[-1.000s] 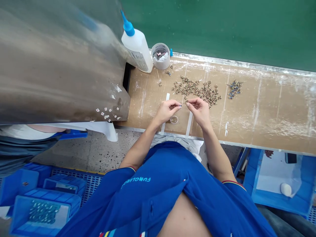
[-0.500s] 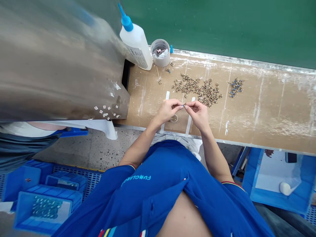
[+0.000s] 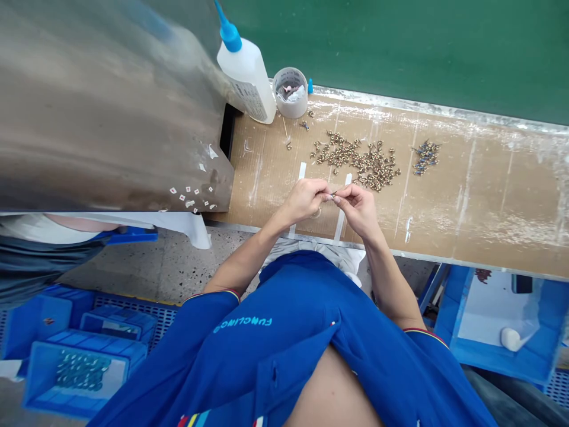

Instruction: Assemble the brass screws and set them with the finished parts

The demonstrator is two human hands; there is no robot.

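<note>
Cardboard-brown desk (image 3: 466, 190); over its near edge I hold a small part (image 3: 332, 194) between left hand (image 3: 306, 200) and right hand (image 3: 359, 206), fingers (image 3: 345, 192) of both pinched narrow on it; brass pile (image 3: 361, 160) lies toward the far edge.

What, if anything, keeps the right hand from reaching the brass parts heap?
Probably nothing, so yes: the heap lies beyond the right hand on bare bench, though it and the left hand pinch a small part.

On the tabletop (image 3: 489, 196): cup (image 3: 290, 93) at ten o'clock from the parts (image 3: 360, 160), bottle (image 3: 246, 71) at nine o'clock from the cup.
</note>
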